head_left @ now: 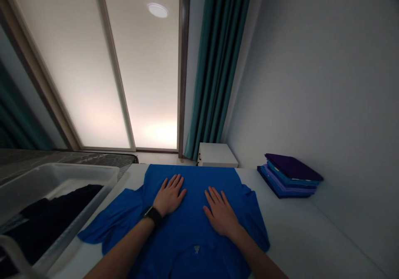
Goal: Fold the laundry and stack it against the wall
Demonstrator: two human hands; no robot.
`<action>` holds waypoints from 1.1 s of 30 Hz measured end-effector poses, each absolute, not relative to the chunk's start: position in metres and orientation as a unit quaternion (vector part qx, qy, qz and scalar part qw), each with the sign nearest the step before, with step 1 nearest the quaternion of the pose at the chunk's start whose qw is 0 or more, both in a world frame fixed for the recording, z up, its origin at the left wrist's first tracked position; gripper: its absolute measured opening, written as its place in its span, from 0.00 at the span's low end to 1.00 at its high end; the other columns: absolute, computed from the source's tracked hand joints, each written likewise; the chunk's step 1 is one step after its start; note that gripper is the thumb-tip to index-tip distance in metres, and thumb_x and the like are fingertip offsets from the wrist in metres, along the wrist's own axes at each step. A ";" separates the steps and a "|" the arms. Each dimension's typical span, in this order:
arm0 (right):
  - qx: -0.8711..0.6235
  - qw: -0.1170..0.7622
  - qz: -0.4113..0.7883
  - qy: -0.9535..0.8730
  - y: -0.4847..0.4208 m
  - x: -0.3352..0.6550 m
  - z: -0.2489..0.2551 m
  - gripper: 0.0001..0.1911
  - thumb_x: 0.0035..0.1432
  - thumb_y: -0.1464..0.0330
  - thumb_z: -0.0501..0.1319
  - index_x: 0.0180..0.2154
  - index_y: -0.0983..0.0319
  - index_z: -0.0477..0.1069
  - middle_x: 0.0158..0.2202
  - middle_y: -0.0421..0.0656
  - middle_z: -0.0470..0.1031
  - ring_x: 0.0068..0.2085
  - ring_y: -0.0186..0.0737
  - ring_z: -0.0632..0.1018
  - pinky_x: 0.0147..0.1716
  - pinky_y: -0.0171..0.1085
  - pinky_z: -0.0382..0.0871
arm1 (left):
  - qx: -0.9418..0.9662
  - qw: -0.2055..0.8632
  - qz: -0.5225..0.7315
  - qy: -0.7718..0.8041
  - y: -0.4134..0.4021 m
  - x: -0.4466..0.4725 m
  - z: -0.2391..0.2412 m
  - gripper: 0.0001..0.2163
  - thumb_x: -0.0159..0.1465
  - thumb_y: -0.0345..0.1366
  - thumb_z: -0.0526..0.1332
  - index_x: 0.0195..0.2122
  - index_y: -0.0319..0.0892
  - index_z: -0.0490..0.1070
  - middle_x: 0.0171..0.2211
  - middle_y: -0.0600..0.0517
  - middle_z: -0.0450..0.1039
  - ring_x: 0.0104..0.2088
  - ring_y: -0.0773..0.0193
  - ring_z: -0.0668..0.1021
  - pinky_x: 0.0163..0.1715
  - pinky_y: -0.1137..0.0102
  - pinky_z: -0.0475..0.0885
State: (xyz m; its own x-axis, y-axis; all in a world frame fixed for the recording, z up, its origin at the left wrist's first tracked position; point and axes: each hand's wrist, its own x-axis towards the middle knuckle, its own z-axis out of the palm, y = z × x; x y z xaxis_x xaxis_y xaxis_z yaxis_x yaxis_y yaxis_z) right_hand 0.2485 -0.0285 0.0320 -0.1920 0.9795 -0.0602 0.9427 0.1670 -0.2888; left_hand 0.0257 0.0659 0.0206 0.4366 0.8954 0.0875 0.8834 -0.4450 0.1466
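A bright blue T-shirt (193,233) lies spread flat on a white table (305,241), collar toward me, sleeves out to both sides. My left hand (170,196), with a black watch on its wrist, rests flat on the shirt's middle, fingers stretched out. My right hand (220,212) lies flat beside it on the same shirt, fingers spread. Neither hand grips the cloth.
A stack of folded purple and blue clothes (289,175) sits at the table's far right by the wall. A translucent plastic bin (62,204) with dark clothing stands at the left. Beyond are a small white cabinet (216,154), a teal curtain (218,71) and frosted sliding doors.
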 end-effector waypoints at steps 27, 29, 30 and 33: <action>-0.702 0.067 0.123 -0.698 -0.029 0.296 0.030 0.34 0.67 0.52 0.36 0.68 0.61 0.42 0.70 0.41 0.41 0.69 0.41 0.43 0.66 0.47 0.31 | 0.857 0.013 0.120 0.500 0.062 0.022 0.023 0.25 0.70 0.47 0.44 0.64 0.43 0.59 0.66 0.47 0.56 0.66 0.57 0.58 0.65 0.54 0.49; -0.701 0.087 0.104 -0.700 -0.029 0.300 0.030 0.33 0.67 0.54 0.39 0.68 0.61 0.44 0.69 0.42 0.45 0.69 0.42 0.46 0.66 0.47 0.33 | 0.868 -0.003 0.140 0.476 0.060 0.020 0.022 0.24 0.70 0.46 0.45 0.64 0.45 0.60 0.65 0.49 0.56 0.66 0.57 0.58 0.66 0.54 0.48; -0.702 0.093 0.096 -0.700 -0.029 0.302 0.030 0.33 0.67 0.55 0.40 0.68 0.62 0.45 0.69 0.43 0.47 0.69 0.42 0.48 0.66 0.47 0.34 | 0.873 -0.005 0.143 0.467 0.059 0.020 0.022 0.24 0.70 0.47 0.45 0.64 0.46 0.60 0.65 0.49 0.57 0.66 0.57 0.59 0.66 0.54 0.48; -0.707 0.093 0.093 -0.695 -0.028 0.308 0.027 0.32 0.66 0.56 0.41 0.66 0.64 0.50 0.68 0.45 0.49 0.68 0.43 0.50 0.66 0.46 0.37 | 0.880 0.012 0.126 0.457 0.056 0.018 0.019 0.25 0.70 0.48 0.44 0.64 0.46 0.59 0.65 0.49 0.57 0.65 0.56 0.59 0.65 0.54 0.51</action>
State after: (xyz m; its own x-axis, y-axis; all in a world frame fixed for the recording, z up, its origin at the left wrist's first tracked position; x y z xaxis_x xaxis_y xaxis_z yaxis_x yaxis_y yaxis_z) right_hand 0.3077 -0.0276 0.0271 0.0159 0.9999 -0.0011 0.9653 -0.0156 -0.2606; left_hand 0.0182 0.0558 0.0192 0.5502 0.8080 0.2105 0.8022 -0.5815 0.1354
